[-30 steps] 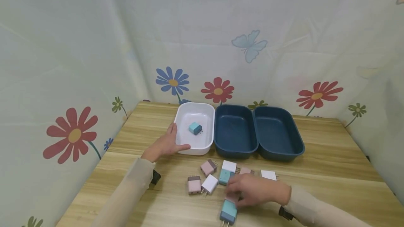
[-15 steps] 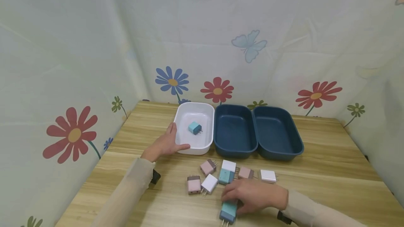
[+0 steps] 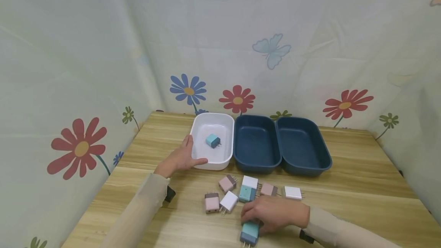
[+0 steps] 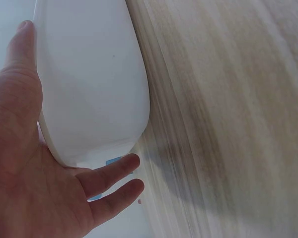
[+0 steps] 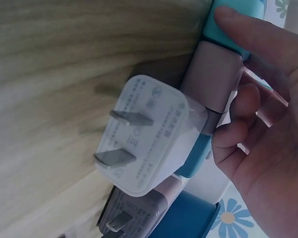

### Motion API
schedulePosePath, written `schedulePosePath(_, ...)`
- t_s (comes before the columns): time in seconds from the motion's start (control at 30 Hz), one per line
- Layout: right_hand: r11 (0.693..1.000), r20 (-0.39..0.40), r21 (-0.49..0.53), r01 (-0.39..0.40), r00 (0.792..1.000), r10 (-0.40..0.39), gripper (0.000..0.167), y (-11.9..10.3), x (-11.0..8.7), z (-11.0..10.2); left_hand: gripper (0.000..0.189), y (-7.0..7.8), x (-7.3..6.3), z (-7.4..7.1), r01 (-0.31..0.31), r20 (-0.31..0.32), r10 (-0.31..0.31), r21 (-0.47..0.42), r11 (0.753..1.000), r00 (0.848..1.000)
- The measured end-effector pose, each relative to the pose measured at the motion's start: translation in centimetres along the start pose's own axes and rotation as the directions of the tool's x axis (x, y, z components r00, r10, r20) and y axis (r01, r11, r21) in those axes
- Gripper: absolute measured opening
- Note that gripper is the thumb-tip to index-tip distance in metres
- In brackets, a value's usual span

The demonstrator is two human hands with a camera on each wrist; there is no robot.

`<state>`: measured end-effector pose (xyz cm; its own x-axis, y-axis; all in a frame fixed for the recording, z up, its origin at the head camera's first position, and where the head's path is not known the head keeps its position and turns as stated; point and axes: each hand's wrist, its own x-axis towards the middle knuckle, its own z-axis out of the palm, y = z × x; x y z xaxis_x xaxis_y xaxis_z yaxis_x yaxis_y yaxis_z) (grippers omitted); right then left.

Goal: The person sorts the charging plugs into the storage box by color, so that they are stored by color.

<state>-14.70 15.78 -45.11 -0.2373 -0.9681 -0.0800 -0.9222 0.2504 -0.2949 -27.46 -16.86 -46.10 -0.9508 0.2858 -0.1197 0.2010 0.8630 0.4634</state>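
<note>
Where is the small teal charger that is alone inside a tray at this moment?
In the head view, the teal charger lies in the white tray, the leftmost tray, whose near left corner the left hand touches.

white tray (image 3: pixel 198 133): rounded rectangle, upright on the table, near left corner cupped by left hand (image 3: pixel 180 158), one teal plug lying inside | teal-and-blue plug (image 3: pixel 249 233): on its side, prongs toward the viewer, poking out from under right hand (image 3: pixel 272 212) | white-faced plug (image 5: pixel 149 136): two flat prongs, just beside right fingertips
</note>
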Motion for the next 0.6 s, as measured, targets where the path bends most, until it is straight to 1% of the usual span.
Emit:
schedulePosePath(0.13,1.0,0.004,-0.001,0.022,1.0,-0.022,0.051,0.02,0.06,0.17,0.12,-0.08,0.04,0.05,0.004,0.0,-0.004,-0.001,1.0,1.0)
schedulePosePath(0.27,0.999,-0.006,-0.01,0.045,0.999,-0.045,0.049,0.11,0.09,0.35,0.119,0.03,-0.07,0.04,0.001,-0.003,-0.001,-0.001,1.0,1.0)
schedulePosePath(0.6,0.99,-0.033,0.12,0.072,0.997,-0.068,0.044,0.48,0.16,0.08,0.119,0.19,-0.17,-0.11,0.005,-0.009,-0.005,-0.017,1.0,1.0)
